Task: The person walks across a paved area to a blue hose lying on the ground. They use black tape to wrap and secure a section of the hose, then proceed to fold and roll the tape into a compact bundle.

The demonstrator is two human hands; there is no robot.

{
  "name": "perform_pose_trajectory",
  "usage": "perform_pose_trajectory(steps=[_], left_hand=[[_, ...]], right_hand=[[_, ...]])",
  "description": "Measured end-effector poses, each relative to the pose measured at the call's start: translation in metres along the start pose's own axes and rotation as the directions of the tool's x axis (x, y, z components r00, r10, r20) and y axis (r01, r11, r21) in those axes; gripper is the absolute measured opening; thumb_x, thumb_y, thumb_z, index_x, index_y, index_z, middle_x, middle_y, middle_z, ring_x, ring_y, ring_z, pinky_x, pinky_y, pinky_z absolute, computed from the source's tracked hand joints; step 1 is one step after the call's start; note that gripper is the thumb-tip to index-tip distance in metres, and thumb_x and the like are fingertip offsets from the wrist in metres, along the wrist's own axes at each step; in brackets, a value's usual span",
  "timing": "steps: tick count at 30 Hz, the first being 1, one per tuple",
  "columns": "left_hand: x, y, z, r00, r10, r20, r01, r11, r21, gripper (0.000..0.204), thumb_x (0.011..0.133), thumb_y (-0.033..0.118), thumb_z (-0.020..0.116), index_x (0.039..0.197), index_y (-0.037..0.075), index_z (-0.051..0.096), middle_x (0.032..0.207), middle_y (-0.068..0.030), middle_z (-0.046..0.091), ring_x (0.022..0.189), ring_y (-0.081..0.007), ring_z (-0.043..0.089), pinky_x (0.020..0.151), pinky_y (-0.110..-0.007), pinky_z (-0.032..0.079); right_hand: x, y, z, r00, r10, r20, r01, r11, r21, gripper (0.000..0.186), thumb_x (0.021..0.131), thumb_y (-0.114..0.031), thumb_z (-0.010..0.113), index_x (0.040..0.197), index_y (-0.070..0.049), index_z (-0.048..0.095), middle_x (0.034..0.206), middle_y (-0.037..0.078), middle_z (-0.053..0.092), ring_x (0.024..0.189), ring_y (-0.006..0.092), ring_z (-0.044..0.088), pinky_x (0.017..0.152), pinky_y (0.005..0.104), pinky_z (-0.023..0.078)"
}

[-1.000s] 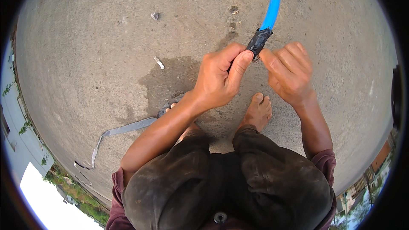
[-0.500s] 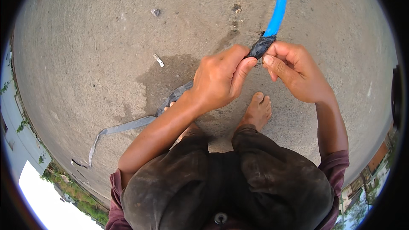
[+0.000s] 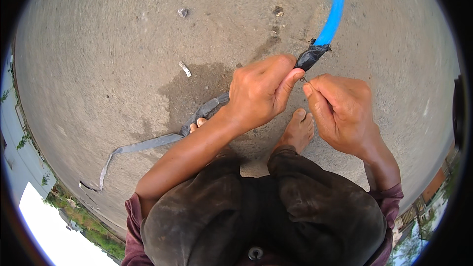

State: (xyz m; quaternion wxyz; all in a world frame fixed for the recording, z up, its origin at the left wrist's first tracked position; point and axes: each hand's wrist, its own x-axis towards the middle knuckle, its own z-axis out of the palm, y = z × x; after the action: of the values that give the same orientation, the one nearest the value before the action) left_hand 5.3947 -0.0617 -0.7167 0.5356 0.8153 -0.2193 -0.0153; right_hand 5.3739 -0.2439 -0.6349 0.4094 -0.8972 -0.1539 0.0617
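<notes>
Head view: the left hand [image 3: 261,88] grasps black wrapping [image 3: 311,59] at the near end of a blue hose [image 3: 334,15], held over the ground [image 3: 98,54]. The right hand [image 3: 345,111], just beside, pinches a thin dark wire [image 3: 304,80] below the wrapping. A grey strip [image 3: 148,145] runs from beside the left foot [image 3: 198,124] toward the ground's left edge.

- Hose [image 3: 336,7], upper right of the frame: plain bright blue.
- Wrapping [image 3: 312,58], right of upper centre: black with pale highlights.
- Thin wire [image 3: 303,80], just below: dark.
- Strip [image 3: 148,144], lower left to centre: grey, darker in its upper part.
- Ground [image 3: 98,44]: mottled grey-brown; patch [image 3: 204,81], left of centre, darker.
- Trousers [image 3: 197,216], bottom centre: blackish brown, paler smudges.
- Sleeves [image 3: 133,226], lower corners: maroon.
</notes>
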Motion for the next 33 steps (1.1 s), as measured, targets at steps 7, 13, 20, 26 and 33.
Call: perform_pose_trajectory(steps=[7,13,20,26,33], left_hand=[[-0.003,0.007,-0.001,0.998,-0.063,-0.008,0.059,0.972,-0.226,0.016,0.099,0.02,0.068,0.098,0.004,0.065,0.07,-0.0116,0.057,0.054,-0.0285,0.055,0.051,-0.037,0.043],[-0.001,0.011,-0.004,0.998,-0.052,-0.022,0.045,0.974,-0.223,0.014,0.098,0.016,0.07,0.099,0.003,0.065,0.071,-0.0121,0.058,0.053,-0.0283,0.055,0.05,-0.037,0.043],[0.0,0.006,-0.012,0.996,-0.013,0.086,0.029,0.981,-0.191,0.022,0.098,0.022,0.072,0.102,0.001,0.065,0.068,-0.0039,0.058,0.055,-0.0094,0.05,0.05,-0.026,0.04],[0.004,0.01,-0.014,0.991,-0.026,0.128,0.052,0.977,-0.208,0.029,0.09,0.022,0.082,0.102,0.002,0.065,0.065,-0.0015,0.057,0.057,-0.0067,0.05,0.05,-0.024,0.039],[0.003,0.009,-0.008,0.989,-0.019,0.144,0.05,0.976,-0.213,0.029,0.088,0.017,0.083,0.104,0.002,0.064,0.07,-0.0041,0.06,0.058,-0.0077,0.053,0.051,-0.025,0.042]], right_hand=[[-0.027,0.006,0.023,0.967,-0.191,-0.169,0.155,0.966,-0.205,0.011,0.084,0.002,0.072,0.092,0.002,0.065,0.065,0.008,0.053,0.052,0.0226,0.049,0.046,0.0356,0.035],[-0.035,0.011,0.039,0.936,-0.133,-0.327,0.11,0.99,-0.09,0.007,0.089,0.0,0.072,0.089,0.001,0.066,0.064,0.009,0.055,0.051,0.0215,0.049,0.046,0.0337,0.035],[-0.042,0.015,0.035,0.959,0.154,-0.239,-0.088,0.96,0.264,0.008,0.095,-0.006,0.069,0.093,0.002,0.067,0.075,0.01,0.063,0.061,0.019,0.057,0.054,0.0311,0.043],[-0.035,0.018,0.031,0.922,0.334,-0.194,-0.214,0.859,0.465,0.013,0.1,-0.01,0.065,0.097,0.002,0.069,0.085,0.008,0.069,0.071,0.0109,0.061,0.063,0.0267,0.049],[-0.026,0.013,0.012,0.913,0.396,-0.096,-0.317,0.839,0.442,0.014,0.1,-0.009,0.064,0.092,0.001,0.068,0.081,0.007,0.068,0.069,0.0102,0.06,0.061,0.027,0.047]])
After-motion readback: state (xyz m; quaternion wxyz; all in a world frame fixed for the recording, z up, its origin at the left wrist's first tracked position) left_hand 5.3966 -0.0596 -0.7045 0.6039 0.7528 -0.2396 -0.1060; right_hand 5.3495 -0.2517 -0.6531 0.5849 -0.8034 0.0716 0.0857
